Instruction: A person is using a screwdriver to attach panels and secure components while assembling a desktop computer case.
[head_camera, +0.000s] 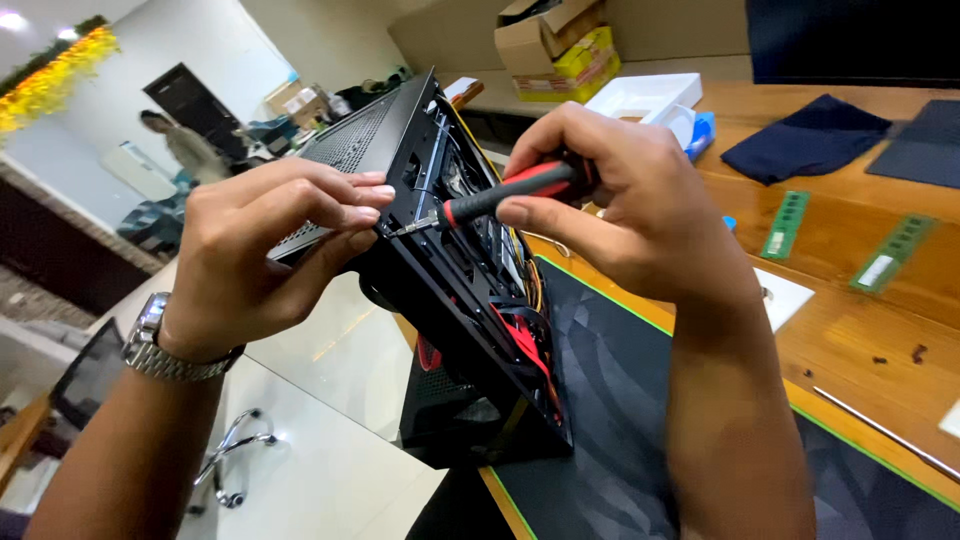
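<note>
One black case (440, 290) is standing on the mat (620, 400); two memory sticks (786, 225) are lying nearby. The right hand (620, 215) is gripping one screwdriver (500, 195); the left hand (270, 250) is pinching at its tip.

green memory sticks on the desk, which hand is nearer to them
Right. The right hand, gripping a red-and-black screwdriver, is closer to the green memory sticks; the left hand pinches at the black computer case, farther away.
</note>
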